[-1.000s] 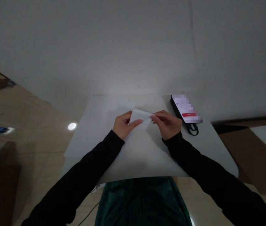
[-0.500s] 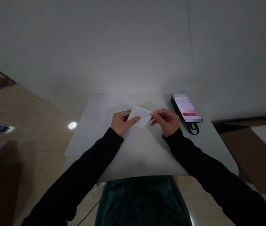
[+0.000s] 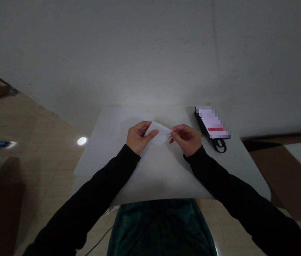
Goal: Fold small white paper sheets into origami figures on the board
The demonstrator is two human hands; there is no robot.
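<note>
A small folded piece of white paper (image 3: 161, 134) is held between both hands over the white table (image 3: 166, 181). My left hand (image 3: 140, 138) grips its left side, with the thumb on top and the fingers behind it. My right hand (image 3: 186, 138) pinches the paper's right corner between thumb and fingertips. One corner of the paper points down toward the table's near side. The fold details are too small to make out.
White sheets (image 3: 99, 142) lie on the table's left part. At the back right rests a lit phone (image 3: 211, 122) with a black strap (image 3: 220, 145). A pale wall (image 3: 150, 53) rises behind the table. Brown boxes (image 3: 284, 177) stand to the right.
The left fingers have shifted slightly up behind the paper. My right hand has moved a little to the left, still pinching the corner.
</note>
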